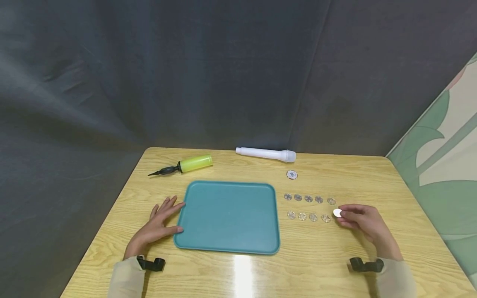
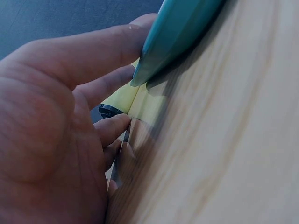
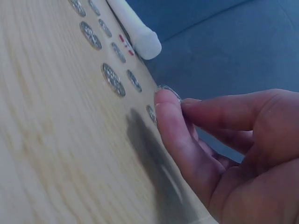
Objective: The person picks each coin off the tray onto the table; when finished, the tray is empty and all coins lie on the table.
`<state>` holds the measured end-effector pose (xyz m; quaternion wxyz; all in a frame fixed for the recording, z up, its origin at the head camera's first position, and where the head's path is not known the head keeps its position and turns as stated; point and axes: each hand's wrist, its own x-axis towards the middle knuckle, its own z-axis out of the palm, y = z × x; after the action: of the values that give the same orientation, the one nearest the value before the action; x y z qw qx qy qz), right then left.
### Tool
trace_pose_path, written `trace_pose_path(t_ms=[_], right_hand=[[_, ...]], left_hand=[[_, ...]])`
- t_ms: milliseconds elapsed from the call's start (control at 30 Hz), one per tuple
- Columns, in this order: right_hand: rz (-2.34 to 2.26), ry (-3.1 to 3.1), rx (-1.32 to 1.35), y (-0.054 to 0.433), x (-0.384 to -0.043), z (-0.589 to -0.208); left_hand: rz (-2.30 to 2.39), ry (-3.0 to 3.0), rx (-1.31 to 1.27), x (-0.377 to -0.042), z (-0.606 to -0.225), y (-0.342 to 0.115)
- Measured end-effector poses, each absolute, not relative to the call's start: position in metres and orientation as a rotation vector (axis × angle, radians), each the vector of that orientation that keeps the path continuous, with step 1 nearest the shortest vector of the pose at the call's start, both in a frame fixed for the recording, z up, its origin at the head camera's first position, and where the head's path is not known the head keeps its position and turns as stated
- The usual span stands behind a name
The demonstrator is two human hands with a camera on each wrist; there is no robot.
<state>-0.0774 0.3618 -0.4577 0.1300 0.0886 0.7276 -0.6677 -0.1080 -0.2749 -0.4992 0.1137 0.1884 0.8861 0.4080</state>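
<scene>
My right hand pinches a silver coin between thumb and fingers, just above the table; in the right wrist view the coin's edge shows past the fingertips. To its left, more silver coins lie flat in two rows. My left hand is at the left edge of a teal tray, thumb and index finger touching the rim with the fingers spread. From the left wrist view, the tray's side meets the fingertips of the left hand.
A poker chip lies behind the coin rows. Farther back is a white toy microphone. A yellow-green hand pump with a black nozzle rests behind the tray on the left. A dark curtain hangs behind the wooden table.
</scene>
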Motion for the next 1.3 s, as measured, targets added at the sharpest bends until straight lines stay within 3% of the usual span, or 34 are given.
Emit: trace_pose_path(t_ms=[1300], right_hand=[[-1.344,2.495,0.308,0.346,-0.077,-0.451]], left_hand=[[1.194,2.606,0.558,-0.106,-0.496,-0.273]])
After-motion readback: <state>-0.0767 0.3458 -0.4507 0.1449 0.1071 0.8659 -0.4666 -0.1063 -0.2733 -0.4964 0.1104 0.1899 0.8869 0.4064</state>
